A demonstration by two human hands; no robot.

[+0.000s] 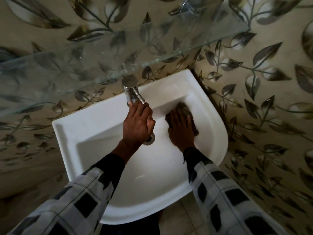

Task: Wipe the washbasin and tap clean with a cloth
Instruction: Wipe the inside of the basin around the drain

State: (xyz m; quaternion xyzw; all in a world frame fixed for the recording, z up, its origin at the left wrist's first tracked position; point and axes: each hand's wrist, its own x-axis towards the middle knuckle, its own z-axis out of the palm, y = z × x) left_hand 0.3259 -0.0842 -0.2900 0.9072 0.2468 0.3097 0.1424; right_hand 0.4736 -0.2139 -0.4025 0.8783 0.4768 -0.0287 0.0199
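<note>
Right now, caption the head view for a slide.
Left hand grips tap; right hand presses cloth against the basin.

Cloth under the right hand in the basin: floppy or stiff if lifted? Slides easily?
Probably floppy: the cloth lies bunched under the flat right hand. Likely slides easily on the glossy washbasin wall, and looks light.

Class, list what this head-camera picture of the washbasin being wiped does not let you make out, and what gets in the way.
1. The drain: head view, half covered by the left hand.
2. The cloth: mostly under the right hand, blurred; pattern unclear.
3. The tap: its end sits inside the left hand's grip; running water cannot be told.
4. A metal fitting by the glass shelf: cut by the top edge.
</note>
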